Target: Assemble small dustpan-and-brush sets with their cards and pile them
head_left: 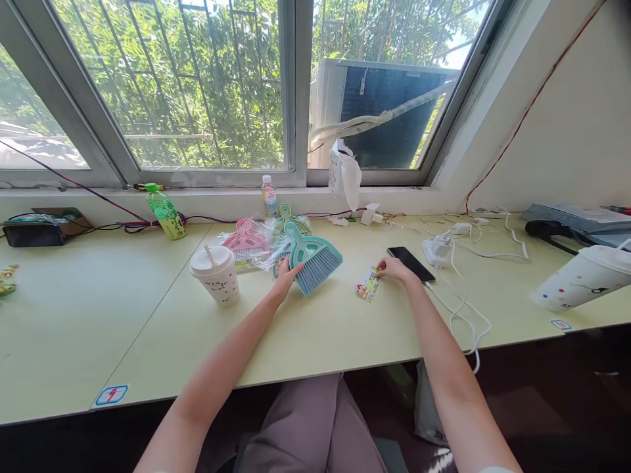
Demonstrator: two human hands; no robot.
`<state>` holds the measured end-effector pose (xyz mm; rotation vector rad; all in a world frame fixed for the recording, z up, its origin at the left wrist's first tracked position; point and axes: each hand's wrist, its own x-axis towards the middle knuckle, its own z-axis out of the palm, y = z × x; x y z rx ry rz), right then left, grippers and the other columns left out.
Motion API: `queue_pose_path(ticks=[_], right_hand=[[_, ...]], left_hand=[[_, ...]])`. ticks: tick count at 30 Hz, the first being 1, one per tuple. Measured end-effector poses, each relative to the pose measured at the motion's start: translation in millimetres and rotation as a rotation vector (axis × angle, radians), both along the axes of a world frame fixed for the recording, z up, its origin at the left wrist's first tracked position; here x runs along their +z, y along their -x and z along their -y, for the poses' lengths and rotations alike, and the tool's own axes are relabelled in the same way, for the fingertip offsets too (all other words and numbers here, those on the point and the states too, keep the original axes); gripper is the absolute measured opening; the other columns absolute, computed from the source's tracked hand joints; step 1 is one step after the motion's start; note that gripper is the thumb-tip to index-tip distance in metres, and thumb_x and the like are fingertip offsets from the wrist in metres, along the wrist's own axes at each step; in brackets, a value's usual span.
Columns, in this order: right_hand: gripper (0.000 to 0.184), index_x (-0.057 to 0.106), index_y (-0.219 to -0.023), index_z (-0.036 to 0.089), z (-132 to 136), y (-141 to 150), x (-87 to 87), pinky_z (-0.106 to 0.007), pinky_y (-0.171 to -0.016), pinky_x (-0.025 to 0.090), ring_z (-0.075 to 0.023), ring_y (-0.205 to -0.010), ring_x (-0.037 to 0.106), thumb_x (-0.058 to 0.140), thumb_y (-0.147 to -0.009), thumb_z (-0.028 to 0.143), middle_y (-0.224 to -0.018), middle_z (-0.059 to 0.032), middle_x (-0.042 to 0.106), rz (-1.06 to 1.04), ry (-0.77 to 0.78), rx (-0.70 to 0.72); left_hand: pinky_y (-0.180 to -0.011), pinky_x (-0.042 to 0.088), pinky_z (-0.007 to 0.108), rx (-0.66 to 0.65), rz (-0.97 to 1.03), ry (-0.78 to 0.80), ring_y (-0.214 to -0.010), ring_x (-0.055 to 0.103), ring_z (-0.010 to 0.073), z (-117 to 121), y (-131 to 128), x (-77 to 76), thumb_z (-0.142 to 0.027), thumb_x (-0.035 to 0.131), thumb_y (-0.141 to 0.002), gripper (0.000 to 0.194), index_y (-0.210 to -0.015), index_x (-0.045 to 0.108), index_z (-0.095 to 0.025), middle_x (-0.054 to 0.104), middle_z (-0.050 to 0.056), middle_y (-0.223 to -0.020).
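Note:
My left hand (284, 281) is closed on a small teal hand brush (311, 257), tilted with its grey bristles facing me. Behind it lie a pink brush and dustpan set (245, 238) and a green one (290, 215), with clear plastic wrapping around them. Between the fingertips of my right hand (390, 268) is a yellow printed card (367, 285), its lower end near the tabletop. Just beyond that hand a black phone (412, 264) lies flat with a white cable plugged in.
A white lidded cup (215, 276) with a straw stands left of my left hand. Further back are a green bottle (166, 211) and a small clear bottle (269, 196). White cables (466, 309) and a power adapter (436, 251) lie right; another large cup (584, 279) is at far right.

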<state>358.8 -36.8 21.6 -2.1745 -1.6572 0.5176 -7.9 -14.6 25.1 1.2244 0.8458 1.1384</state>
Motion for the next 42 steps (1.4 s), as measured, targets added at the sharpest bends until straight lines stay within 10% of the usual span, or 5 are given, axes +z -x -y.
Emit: queue_pose_path(ticks=[13, 21, 28, 34, 42], right_hand=[[0.036, 0.058, -0.081, 0.02, 14.7, 99.9, 50.7, -0.024, -0.055, 0.036, -0.0092, -0.059, 0.052, 0.076, -0.061, 0.044, -0.074, 0.0022, 0.062, -0.824, -0.146, 0.44], [0.04, 0.052, -0.073, 0.019, -7.3, 132.3, 15.9, -0.025, -0.048, 0.034, -0.0092, -0.048, 0.049, 0.076, -0.059, 0.048, -0.065, 0.0019, 0.059, -0.815, -0.292, 0.204], [0.067, 0.046, -0.112, 0.024, 4.5, 149.8, 11.3, -0.026, -0.059, 0.05, -0.0164, -0.08, 0.062, 0.074, -0.059, 0.054, -0.108, -0.006, 0.061, -0.665, -0.544, -0.26], [0.051, 0.054, -0.105, 0.023, 6.1, 173.4, 0.5, -0.036, -0.078, 0.058, -0.0229, -0.098, 0.066, 0.077, -0.065, 0.043, -0.11, -0.0072, 0.067, -1.274, -0.217, 0.138], [0.044, 0.061, -0.093, 0.021, 7.1, 175.6, -6.8, -0.04, -0.082, 0.059, -0.0243, -0.091, 0.069, 0.084, -0.059, 0.035, -0.1, -0.0057, 0.071, -1.429, -0.308, 0.07]], left_hand=[[-0.072, 0.054, 0.034, -0.059, -0.075, 0.005, -0.102, 0.062, 0.0251, 2.7, -2.0, -4.9, -0.05, 0.073, -0.069, 0.068, -0.126, 0.044, -0.026, 0.059, 0.009, -0.122], [-0.092, 0.05, 0.042, -0.056, -0.092, -0.094, -0.111, 0.058, 0.0267, 2.7, -5.9, -8.1, -0.033, 0.084, -0.058, 0.079, -0.126, 0.044, -0.023, 0.061, 0.008, -0.117], [-0.095, 0.048, 0.047, 0.014, -0.045, -0.118, -0.112, 0.058, 0.0294, 0.3, -5.2, -3.7, -0.031, 0.082, -0.058, 0.074, -0.122, 0.046, -0.021, 0.062, 0.009, -0.116], [-0.095, 0.049, 0.043, 0.039, -0.027, -0.184, -0.114, 0.056, 0.0289, 0.9, -1.1, 6.6, -0.034, 0.083, -0.058, 0.077, -0.124, 0.046, -0.021, 0.059, 0.009, -0.121], [-0.086, 0.05, 0.04, 0.156, -0.29, -0.373, -0.1, 0.06, 0.0261, -7.5, 12.8, 11.0, -0.053, 0.041, -0.09, 0.046, -0.113, 0.062, -0.02, 0.063, 0.01, -0.105]])
